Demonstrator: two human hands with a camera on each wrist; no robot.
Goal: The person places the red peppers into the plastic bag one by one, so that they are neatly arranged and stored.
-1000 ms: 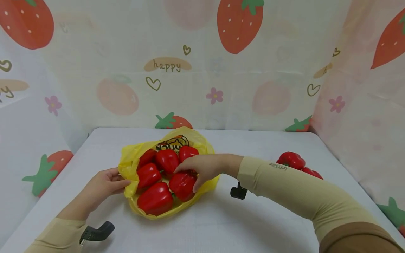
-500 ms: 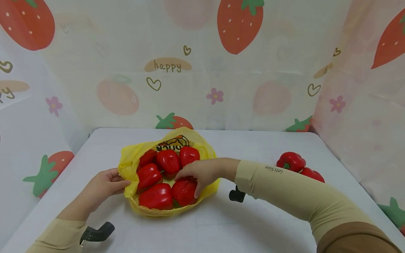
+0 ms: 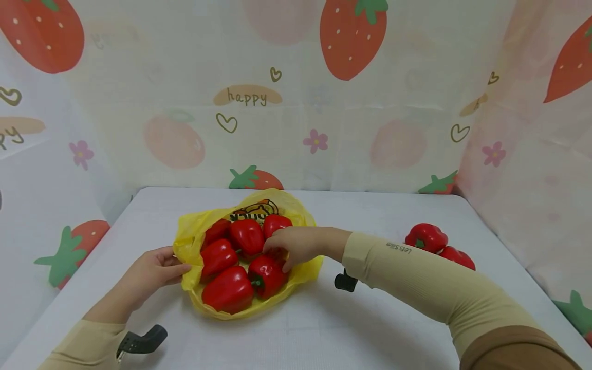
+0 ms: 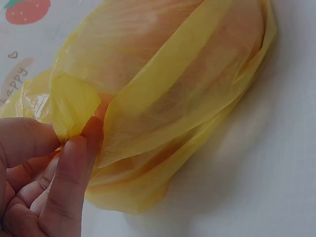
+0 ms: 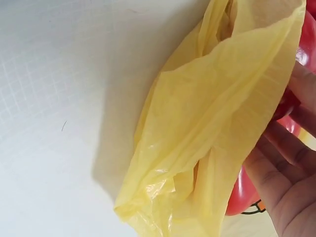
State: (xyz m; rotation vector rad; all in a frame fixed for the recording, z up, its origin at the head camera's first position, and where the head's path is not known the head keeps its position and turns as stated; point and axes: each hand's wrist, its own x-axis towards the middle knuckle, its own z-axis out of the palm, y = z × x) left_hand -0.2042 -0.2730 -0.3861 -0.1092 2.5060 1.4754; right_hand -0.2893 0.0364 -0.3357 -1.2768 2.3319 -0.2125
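A yellow plastic bag point(image 3: 305, 208) lies with its mouth towards me, several glossy red bell peppers inside. My left hand point(image 3: 149, 275) pinches the left edge of its mouth; in the left wrist view, thumb and fingers squeeze a gathered fold of the bag point(image 4: 74, 106). My right hand point(image 3: 300, 244) reaches in from the right, fingers and thumb around the upper end of a bell pepper point(image 3: 267, 280) whose green stem points left. In the right wrist view, the bag wall hides most of that pepper. Another bell pepper point(image 3: 227, 290) lies left of it.
Two more red bell peppers point(image 3: 425, 237) lie on the white table point(image 3: 370, 329) at the right, partly behind my right forearm. A strawberry-print cloth point(image 3: 342, 113) stands behind and along both sides. Black wrist mounts point(image 3: 143, 339) stick out below each wrist.
The bell pepper under my right hand has shifted and turned, its stem now plainer to see. My right fingers sit higher on it. The left hand keeps its place on the bag.
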